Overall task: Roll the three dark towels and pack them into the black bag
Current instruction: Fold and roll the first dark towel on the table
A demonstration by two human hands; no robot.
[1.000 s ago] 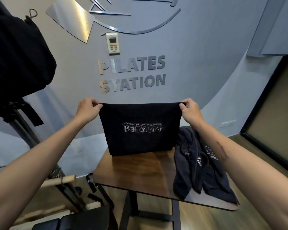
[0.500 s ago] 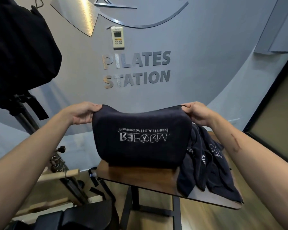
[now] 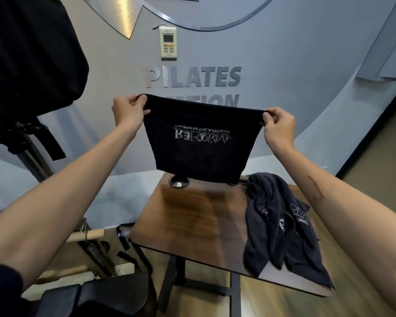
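A dark towel with white upside-down lettering hangs stretched in the air above the far edge of the wooden table. My left hand pinches its upper left corner and my right hand pinches its upper right corner. More dark towels lie crumpled in a heap on the table's right side, some cloth hanging over the near edge. A black bag hangs at the upper left from a metal stand.
A small dark round object sits at the table's far left corner. Pilates equipment with wooden bars and a black padded seat stands below left. The grey wall with lettering and a controller is close behind.
The towel drooped onto the table half a second ago; both hands have now lifted it higher, pulled taut, its lower edge clear of the tabletop.
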